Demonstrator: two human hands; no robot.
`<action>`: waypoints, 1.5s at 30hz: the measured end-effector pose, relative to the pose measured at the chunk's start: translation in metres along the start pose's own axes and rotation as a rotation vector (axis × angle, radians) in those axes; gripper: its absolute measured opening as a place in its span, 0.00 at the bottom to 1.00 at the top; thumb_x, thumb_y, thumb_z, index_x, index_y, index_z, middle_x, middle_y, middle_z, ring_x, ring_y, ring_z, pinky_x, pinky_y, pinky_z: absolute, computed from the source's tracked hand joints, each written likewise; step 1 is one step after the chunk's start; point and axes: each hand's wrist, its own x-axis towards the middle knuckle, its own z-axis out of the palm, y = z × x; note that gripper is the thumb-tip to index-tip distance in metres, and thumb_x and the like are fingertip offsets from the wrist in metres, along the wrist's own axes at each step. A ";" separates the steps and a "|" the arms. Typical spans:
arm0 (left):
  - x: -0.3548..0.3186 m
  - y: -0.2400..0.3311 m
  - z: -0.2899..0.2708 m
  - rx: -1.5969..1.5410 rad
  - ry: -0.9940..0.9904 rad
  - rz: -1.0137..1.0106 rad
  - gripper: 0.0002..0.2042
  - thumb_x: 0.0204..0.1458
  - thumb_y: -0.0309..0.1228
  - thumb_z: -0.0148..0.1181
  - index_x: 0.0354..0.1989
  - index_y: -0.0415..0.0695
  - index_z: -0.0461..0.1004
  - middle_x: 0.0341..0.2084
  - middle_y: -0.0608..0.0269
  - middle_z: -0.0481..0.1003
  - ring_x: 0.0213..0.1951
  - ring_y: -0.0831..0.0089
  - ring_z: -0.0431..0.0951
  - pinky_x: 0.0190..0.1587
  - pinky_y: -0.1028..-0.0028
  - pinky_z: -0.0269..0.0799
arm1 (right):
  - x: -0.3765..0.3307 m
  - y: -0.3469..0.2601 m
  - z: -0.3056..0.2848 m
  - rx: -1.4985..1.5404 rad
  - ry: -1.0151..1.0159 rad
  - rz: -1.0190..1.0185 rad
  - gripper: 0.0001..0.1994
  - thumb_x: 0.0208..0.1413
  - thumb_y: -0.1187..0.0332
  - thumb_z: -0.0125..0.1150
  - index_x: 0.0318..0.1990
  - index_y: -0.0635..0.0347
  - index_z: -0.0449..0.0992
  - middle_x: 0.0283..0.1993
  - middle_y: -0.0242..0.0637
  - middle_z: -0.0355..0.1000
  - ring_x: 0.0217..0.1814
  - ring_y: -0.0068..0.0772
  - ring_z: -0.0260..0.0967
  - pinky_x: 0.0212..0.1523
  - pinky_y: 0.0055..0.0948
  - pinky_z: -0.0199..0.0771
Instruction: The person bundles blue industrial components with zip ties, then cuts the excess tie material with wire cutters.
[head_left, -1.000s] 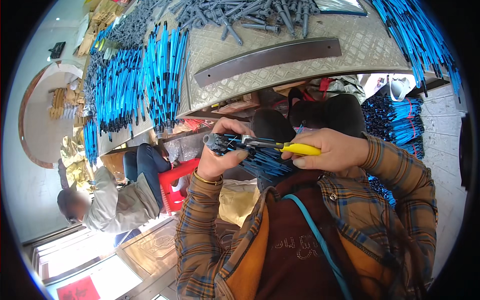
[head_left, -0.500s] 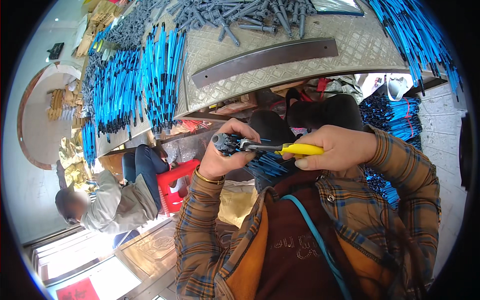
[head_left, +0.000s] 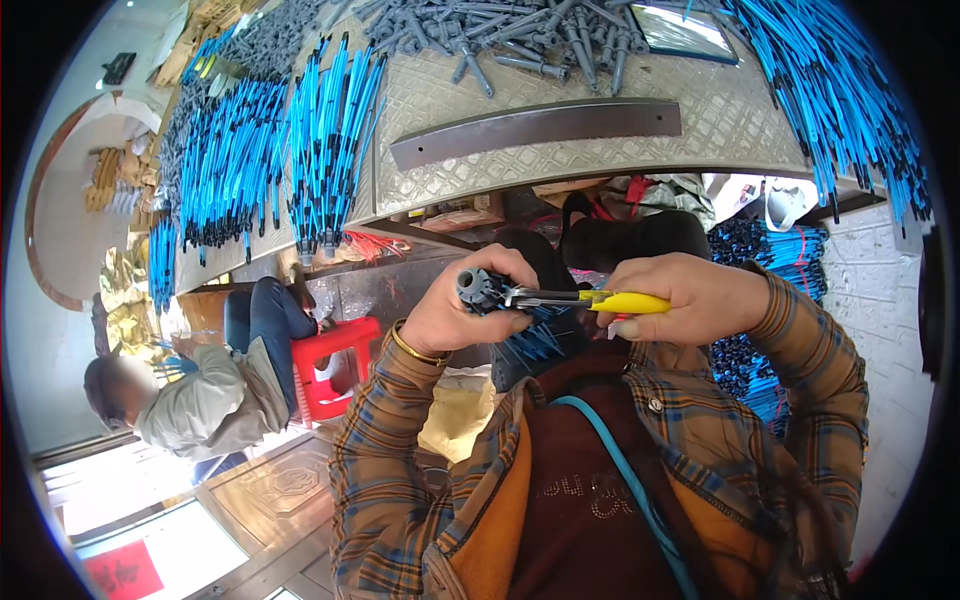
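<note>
1. Closest in, the left hand [head_left: 470,315] is closed around a grey ribbed fitting [head_left: 478,288] with blue wires [head_left: 535,342] fanning out below it.
2. Just beside it, the right hand [head_left: 690,295] grips a yellow-handled tool [head_left: 610,301] whose metal tip meets the fitting.
3. Farther off, a metal-topped table [head_left: 600,150] carries blue cable bundles [head_left: 330,140] and grey fittings [head_left: 520,35].
4. Left, another person [head_left: 200,390] sits by a red stool [head_left: 335,365].

Bright, even daylight fills the scene, strongest at the lower left, where the floor [head_left: 110,490] glares nearly white. Shadows are soft. Focus is sharp centrally; fisheye bending curves the tabletop [head_left: 560,160] edges, and black vignette rings the frame.
</note>
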 end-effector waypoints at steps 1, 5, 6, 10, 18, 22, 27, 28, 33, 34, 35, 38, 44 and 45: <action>-0.001 0.003 0.002 0.013 0.007 -0.033 0.15 0.33 0.20 0.62 0.33 0.40 0.69 0.31 0.59 0.70 0.36 0.70 0.70 0.42 0.70 0.65 | 0.000 0.001 0.002 0.003 -0.003 -0.010 0.12 0.53 0.66 0.55 0.43 0.62 0.72 0.42 0.39 0.70 0.47 0.37 0.67 0.49 0.31 0.65; -0.004 0.004 0.003 0.012 0.018 -0.059 0.15 0.33 0.21 0.62 0.33 0.40 0.69 0.31 0.58 0.71 0.36 0.68 0.70 0.41 0.70 0.66 | 0.001 0.009 0.012 -0.022 0.072 -0.118 0.12 0.54 0.64 0.54 0.41 0.63 0.72 0.35 0.41 0.68 0.38 0.36 0.67 0.41 0.30 0.66; -0.005 0.004 0.003 0.006 0.015 -0.059 0.15 0.33 0.21 0.62 0.33 0.40 0.69 0.31 0.58 0.71 0.36 0.69 0.71 0.41 0.71 0.66 | 0.002 0.008 0.013 -0.026 0.064 -0.117 0.12 0.54 0.64 0.54 0.41 0.63 0.72 0.35 0.41 0.68 0.38 0.36 0.67 0.41 0.30 0.66; -0.008 0.005 0.001 -0.025 -0.022 -0.093 0.14 0.36 0.20 0.62 0.35 0.41 0.70 0.32 0.67 0.69 0.35 0.81 0.69 0.40 0.79 0.64 | 0.004 0.006 0.013 -0.042 0.038 -0.067 0.13 0.53 0.65 0.56 0.42 0.62 0.72 0.39 0.39 0.69 0.44 0.37 0.68 0.45 0.30 0.67; -0.012 0.006 -0.010 -0.085 0.241 -0.111 0.13 0.39 0.27 0.66 0.32 0.41 0.70 0.31 0.65 0.70 0.35 0.78 0.70 0.37 0.76 0.66 | 0.015 -0.027 0.031 -0.136 0.190 0.088 0.12 0.54 0.62 0.53 0.38 0.63 0.70 0.32 0.46 0.66 0.33 0.45 0.67 0.35 0.34 0.67; -0.008 0.003 0.002 -0.069 0.285 -0.056 0.13 0.42 0.28 0.67 0.34 0.43 0.68 0.26 0.74 0.69 0.29 0.87 0.67 0.33 0.83 0.64 | 0.026 0.042 0.090 -0.006 0.471 0.088 0.10 0.55 0.65 0.54 0.38 0.62 0.69 0.28 0.35 0.70 0.28 0.25 0.69 0.30 0.27 0.69; -0.004 0.009 -0.005 -0.096 0.317 0.003 0.12 0.43 0.29 0.66 0.33 0.43 0.69 0.26 0.73 0.70 0.30 0.86 0.67 0.35 0.83 0.64 | 0.052 0.055 0.101 -0.060 0.531 -0.012 0.10 0.55 0.65 0.53 0.39 0.62 0.69 0.28 0.33 0.70 0.27 0.21 0.68 0.29 0.25 0.70; -0.008 0.009 -0.007 -0.091 0.296 0.000 0.12 0.43 0.29 0.66 0.33 0.43 0.69 0.27 0.73 0.70 0.31 0.86 0.67 0.35 0.82 0.64 | 0.052 0.049 0.098 -0.045 0.509 -0.023 0.10 0.55 0.65 0.53 0.39 0.62 0.69 0.28 0.32 0.69 0.26 0.21 0.68 0.29 0.25 0.70; -0.016 0.026 0.003 -0.068 0.172 -0.033 0.13 0.42 0.29 0.66 0.34 0.41 0.70 0.29 0.70 0.70 0.34 0.83 0.68 0.39 0.80 0.64 | 0.017 0.003 0.037 -0.183 0.240 -0.038 0.15 0.55 0.57 0.52 0.36 0.62 0.66 0.26 0.45 0.67 0.29 0.41 0.69 0.30 0.34 0.68; -0.014 0.029 0.004 -0.056 0.125 -0.046 0.13 0.41 0.28 0.66 0.34 0.41 0.71 0.30 0.69 0.70 0.35 0.82 0.68 0.40 0.79 0.64 | 0.008 0.001 0.026 0.193 0.061 0.114 0.15 0.56 0.57 0.51 0.37 0.62 0.66 0.25 0.44 0.67 0.26 0.39 0.69 0.28 0.32 0.69; -0.010 0.026 0.004 -0.061 0.109 -0.051 0.13 0.41 0.28 0.66 0.34 0.41 0.71 0.30 0.69 0.70 0.35 0.82 0.68 0.40 0.79 0.64 | 0.000 0.002 0.017 0.575 -0.119 0.262 0.15 0.57 0.58 0.50 0.39 0.62 0.65 0.24 0.43 0.67 0.24 0.36 0.69 0.25 0.31 0.69; 0.008 0.016 0.010 -0.083 -0.022 -0.100 0.16 0.37 0.32 0.67 0.34 0.39 0.71 0.33 0.63 0.71 0.34 0.75 0.69 0.39 0.76 0.63 | -0.007 0.040 0.030 1.110 -0.311 0.325 0.18 0.55 0.56 0.53 0.42 0.63 0.64 0.24 0.41 0.67 0.22 0.33 0.68 0.24 0.28 0.70; 0.017 -0.011 0.009 -0.044 0.023 -0.040 0.16 0.37 0.30 0.68 0.34 0.39 0.72 0.29 0.67 0.70 0.36 0.78 0.69 0.41 0.76 0.64 | -0.016 0.053 0.041 1.238 -0.307 0.182 0.33 0.45 0.54 0.65 0.53 0.63 0.57 0.29 0.38 0.67 0.25 0.29 0.69 0.26 0.26 0.71; 0.022 -0.013 0.009 -0.050 -0.004 -0.049 0.16 0.37 0.30 0.68 0.34 0.39 0.72 0.29 0.67 0.70 0.36 0.78 0.69 0.41 0.76 0.64 | -0.017 0.048 0.029 1.017 -0.197 0.186 0.33 0.46 0.55 0.64 0.54 0.62 0.56 0.29 0.38 0.67 0.27 0.29 0.69 0.28 0.26 0.70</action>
